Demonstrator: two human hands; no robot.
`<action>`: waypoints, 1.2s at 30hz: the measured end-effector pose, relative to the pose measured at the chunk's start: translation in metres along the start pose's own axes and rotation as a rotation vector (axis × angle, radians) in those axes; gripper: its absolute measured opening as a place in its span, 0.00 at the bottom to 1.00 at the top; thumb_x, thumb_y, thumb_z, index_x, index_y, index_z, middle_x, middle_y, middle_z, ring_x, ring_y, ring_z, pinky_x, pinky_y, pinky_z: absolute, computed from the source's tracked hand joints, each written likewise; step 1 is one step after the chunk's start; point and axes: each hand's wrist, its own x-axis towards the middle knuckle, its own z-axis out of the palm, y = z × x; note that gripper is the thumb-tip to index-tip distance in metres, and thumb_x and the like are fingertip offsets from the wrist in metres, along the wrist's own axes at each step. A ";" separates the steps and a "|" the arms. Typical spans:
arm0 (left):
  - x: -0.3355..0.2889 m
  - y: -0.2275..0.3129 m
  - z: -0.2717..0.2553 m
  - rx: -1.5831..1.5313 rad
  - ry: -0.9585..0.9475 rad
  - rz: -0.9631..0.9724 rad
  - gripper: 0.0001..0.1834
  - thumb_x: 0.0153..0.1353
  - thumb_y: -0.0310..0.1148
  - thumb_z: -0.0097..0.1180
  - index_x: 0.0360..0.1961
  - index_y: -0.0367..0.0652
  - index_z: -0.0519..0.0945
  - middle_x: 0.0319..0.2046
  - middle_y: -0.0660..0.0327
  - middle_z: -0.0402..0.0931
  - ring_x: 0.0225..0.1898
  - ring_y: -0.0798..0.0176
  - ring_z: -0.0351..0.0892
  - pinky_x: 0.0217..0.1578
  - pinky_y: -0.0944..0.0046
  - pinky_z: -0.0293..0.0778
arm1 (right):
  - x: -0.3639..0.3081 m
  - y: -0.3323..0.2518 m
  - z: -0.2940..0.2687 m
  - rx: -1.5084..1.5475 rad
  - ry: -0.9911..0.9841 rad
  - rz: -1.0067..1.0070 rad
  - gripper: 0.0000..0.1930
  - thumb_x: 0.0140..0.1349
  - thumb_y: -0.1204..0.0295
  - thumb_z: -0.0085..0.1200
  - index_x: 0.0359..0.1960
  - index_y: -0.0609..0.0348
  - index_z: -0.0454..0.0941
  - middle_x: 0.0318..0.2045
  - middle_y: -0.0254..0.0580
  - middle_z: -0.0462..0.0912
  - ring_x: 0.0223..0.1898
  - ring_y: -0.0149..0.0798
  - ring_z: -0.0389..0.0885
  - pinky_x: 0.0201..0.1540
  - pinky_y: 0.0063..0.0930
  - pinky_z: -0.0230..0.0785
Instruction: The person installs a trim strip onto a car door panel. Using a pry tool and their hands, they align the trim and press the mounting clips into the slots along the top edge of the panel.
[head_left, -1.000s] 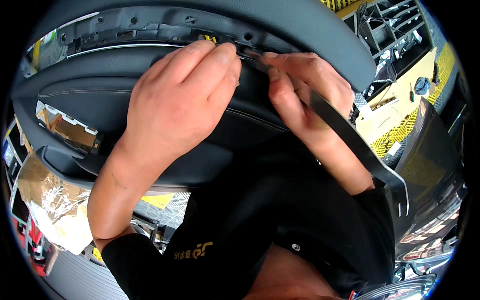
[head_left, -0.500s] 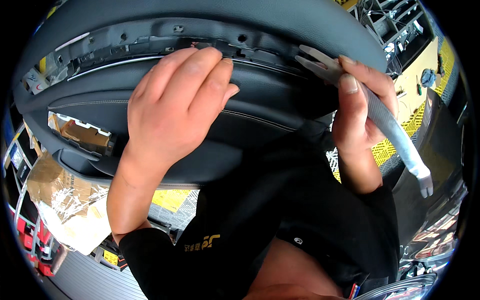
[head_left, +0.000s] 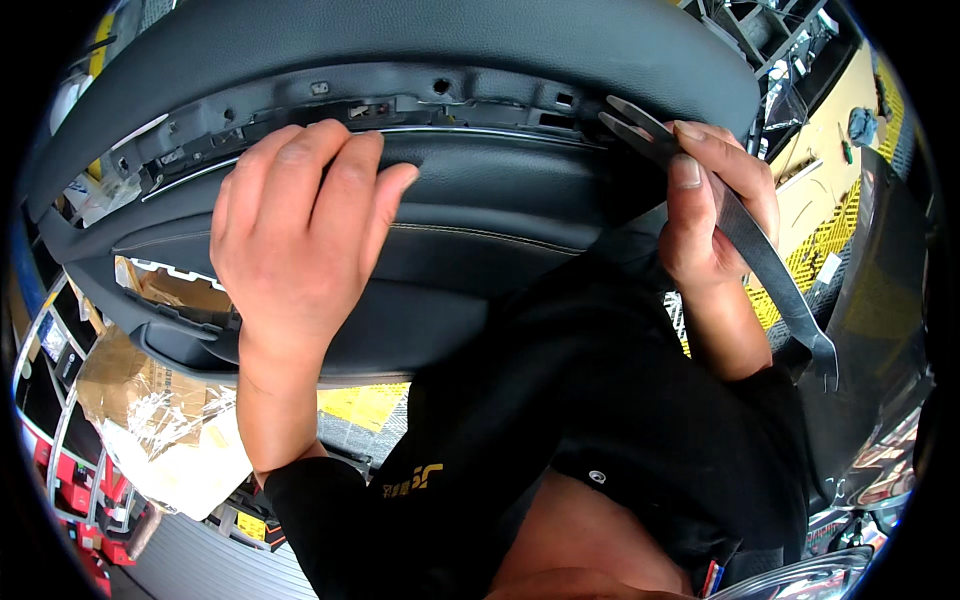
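A black padded car door panel (head_left: 480,185) lies before me, with stitched seams and a long open channel (head_left: 400,85) that has holes and clip slots. A thin chrome strip (head_left: 480,130) runs along the channel's lower edge. My left hand (head_left: 290,215) hooks its curled fingers over that edge near the strip; its thumb stands apart, and the fingertips are partly hidden. In my right hand (head_left: 715,205) is a grey metal forked pry tool (head_left: 775,265), pinched near its two-pronged end. The prongs point up left beside the channel's right end; the tool's bent, notched far end hangs at lower right.
A cardboard box (head_left: 140,385) with clear plastic wrap stands at lower left, near red bins (head_left: 75,495) and metal racking. At right are a pale workbench (head_left: 825,150) holding small items, yellow-and-grey floor mats (head_left: 835,235) and a glossy dark panel (head_left: 875,320).
My left hand has slid left along the channel, uncovering more slots. The panel appears slightly shifted in view. My right hand keeps the pry tool, now turned so its narrow edge shows.
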 end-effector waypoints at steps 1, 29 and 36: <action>-0.001 -0.002 -0.003 0.025 0.001 -0.009 0.15 0.57 0.35 0.75 0.45 0.45 0.89 0.45 0.61 0.83 0.47 0.54 0.84 0.48 0.56 0.79 | 0.001 0.000 0.000 -0.019 -0.007 -0.011 0.11 0.66 0.84 0.60 0.49 0.71 0.79 0.40 0.57 0.89 0.37 0.43 0.90 0.44 0.30 0.81; -0.023 -0.021 -0.021 -0.108 0.105 -0.238 0.12 0.57 0.28 0.72 0.43 0.40 0.88 0.44 0.58 0.84 0.48 0.50 0.85 0.49 0.54 0.82 | 0.087 -0.059 0.101 0.179 -0.366 0.020 0.08 0.73 0.77 0.58 0.48 0.71 0.84 0.34 0.47 0.91 0.33 0.31 0.88 0.38 0.21 0.80; -0.030 -0.026 -0.013 -0.038 0.110 -0.226 0.15 0.56 0.29 0.71 0.46 0.42 0.87 0.46 0.61 0.83 0.51 0.52 0.83 0.51 0.54 0.81 | 0.081 -0.057 0.124 0.203 -0.376 0.091 0.08 0.74 0.77 0.58 0.47 0.71 0.84 0.35 0.46 0.92 0.36 0.28 0.88 0.40 0.20 0.80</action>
